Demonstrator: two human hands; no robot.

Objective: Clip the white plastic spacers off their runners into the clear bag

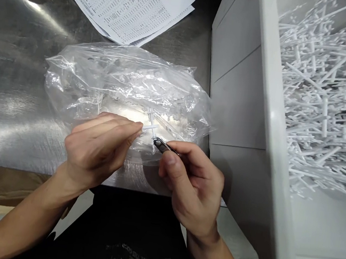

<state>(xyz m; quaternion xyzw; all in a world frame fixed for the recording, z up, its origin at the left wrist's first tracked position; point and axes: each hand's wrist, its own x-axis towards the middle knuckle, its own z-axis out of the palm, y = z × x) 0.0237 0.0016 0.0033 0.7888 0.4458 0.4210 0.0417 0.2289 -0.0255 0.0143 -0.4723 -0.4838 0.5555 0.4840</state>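
Observation:
Between the fingertips of my left hand [101,146] is pinched a thin white plastic sprue [152,126] with short cross arms. My right hand [190,180] grips a small metal nail clipper [162,145] between thumb and forefinger. The clipper's jaws touch or nearly touch the lower arm of the sprue; whether they have closed on it I cannot tell. Beneath both hands a clear plastic bag [129,73] lies spread on the metal table. Small pale parts show faintly through the film, too blurred to name.
Printed sheets [121,5] lie on the metal table [3,96] behind the bag. To the right stands a tall white bin [275,117], its wall rising beside my right hand. Many loose white sprues [327,102] are heaped inside it.

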